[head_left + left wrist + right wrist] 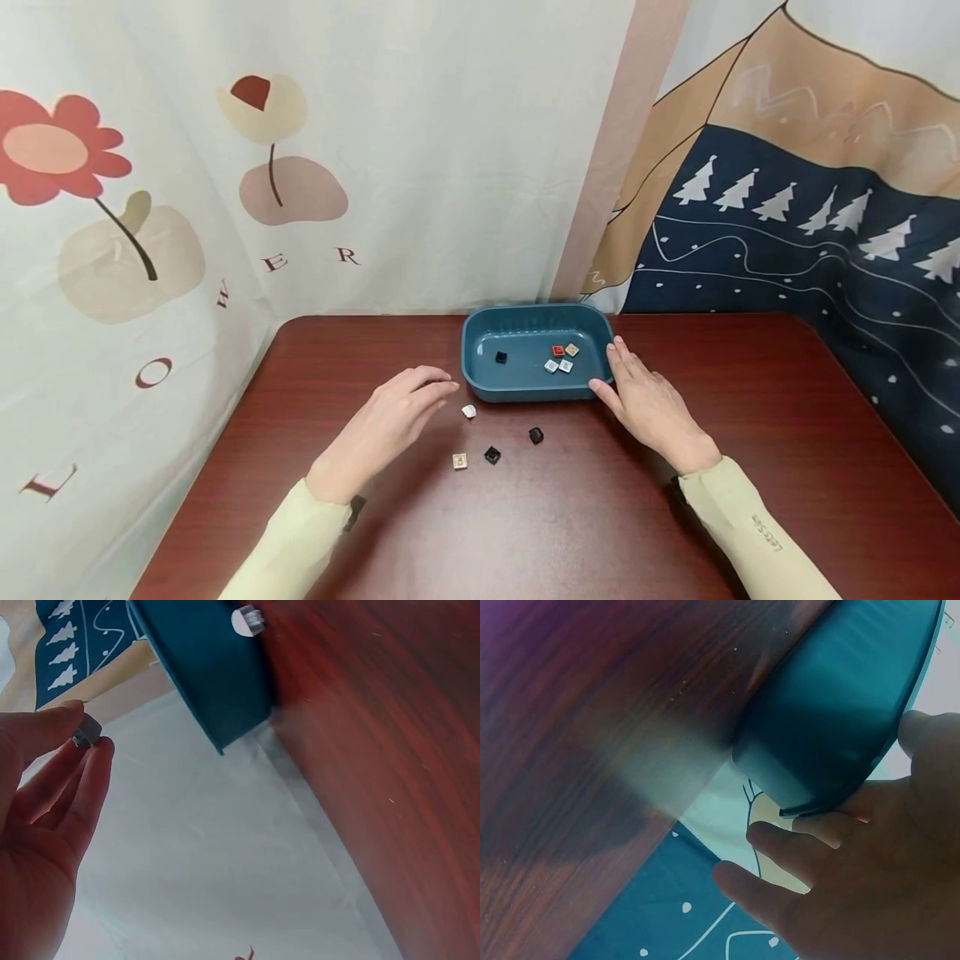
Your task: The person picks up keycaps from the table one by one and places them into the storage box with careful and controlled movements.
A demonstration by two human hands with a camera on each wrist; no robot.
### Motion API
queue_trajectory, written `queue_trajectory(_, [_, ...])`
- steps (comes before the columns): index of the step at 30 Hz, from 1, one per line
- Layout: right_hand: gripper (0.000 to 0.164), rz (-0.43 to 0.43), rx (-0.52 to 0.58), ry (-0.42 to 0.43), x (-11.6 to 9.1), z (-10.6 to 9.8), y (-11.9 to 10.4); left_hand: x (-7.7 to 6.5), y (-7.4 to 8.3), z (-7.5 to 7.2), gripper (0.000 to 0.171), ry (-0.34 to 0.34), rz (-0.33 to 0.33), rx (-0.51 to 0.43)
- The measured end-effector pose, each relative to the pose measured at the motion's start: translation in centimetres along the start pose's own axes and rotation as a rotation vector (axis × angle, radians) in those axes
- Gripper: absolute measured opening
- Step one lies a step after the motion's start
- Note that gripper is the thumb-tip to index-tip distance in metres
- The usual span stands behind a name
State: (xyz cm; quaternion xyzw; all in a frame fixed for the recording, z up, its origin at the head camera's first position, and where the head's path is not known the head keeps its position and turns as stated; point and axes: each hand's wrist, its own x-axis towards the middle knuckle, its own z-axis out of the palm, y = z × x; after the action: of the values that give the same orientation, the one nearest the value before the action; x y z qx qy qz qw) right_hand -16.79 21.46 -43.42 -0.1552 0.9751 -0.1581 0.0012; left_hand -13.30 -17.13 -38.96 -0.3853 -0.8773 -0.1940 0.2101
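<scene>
My left hand (401,408) is raised just left of the blue tray (540,394). Between its thumb and fingertips it pinches a small keycap (88,730), which looks grey in the left wrist view; in the head view the fingers hide it. My right hand (651,408) lies against the tray's right end, fingers extended along the wall and thumb at the front rim. Inside the tray are a black keycap (501,357), a red keycap (558,351), a beige keycap (572,350) and two white keycaps (566,366).
On the table (570,525), a white keycap (469,411) lies close to the tray's front left corner. Nearer me are two black keycaps (492,455) and a beige keycap (460,462). A printed curtain (450,167) hangs behind the table's back edge.
</scene>
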Motion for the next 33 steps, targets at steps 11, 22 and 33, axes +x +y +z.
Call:
queue_trajectory(11, [0.079, 0.004, 0.008, -0.004, 0.1, -0.1, -0.1, 3.1, 0.0, 1.4, 0.03, 0.04, -0.017, -0.097])
queue_trajectory(22, [0.079, 0.007, 0.011, -0.005, -0.1, 0.2, 0.0, 6.2, -1.4, 3.9, 0.026, -0.054, -0.093, -0.068])
queue_trajectory(33, [0.079, 0.007, 0.018, -0.003, 0.0, 0.0, 0.0, 7.8, -1.4, 5.4, 0.024, -0.178, -0.168, -0.078])
